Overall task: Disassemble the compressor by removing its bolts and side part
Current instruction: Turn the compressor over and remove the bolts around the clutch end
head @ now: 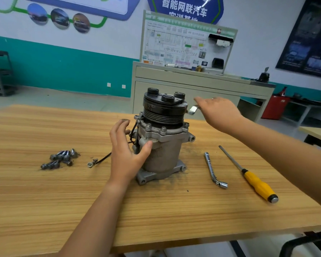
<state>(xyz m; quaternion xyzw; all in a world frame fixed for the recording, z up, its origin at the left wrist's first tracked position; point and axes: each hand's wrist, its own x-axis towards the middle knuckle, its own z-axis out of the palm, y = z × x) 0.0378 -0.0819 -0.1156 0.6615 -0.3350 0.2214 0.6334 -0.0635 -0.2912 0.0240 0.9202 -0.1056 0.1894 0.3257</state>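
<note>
1. Evidently heavy, rigid cast metal, the compressor [163, 145] stands upright on the wooden table [44, 201].
2. Left hand [126, 154] is spread, thumb touching the gray housing; that body looks the surest hold.
3. Right hand [219, 112] holds a silver tool [193, 109] beside the black pulley [165, 110].

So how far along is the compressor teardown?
Done: a pile of bolts lies loose on the table. In hand: left hand steadies the compressor, right hand holds a wrench. Left: flange bolts still seated, compressor still in one piece.
</note>
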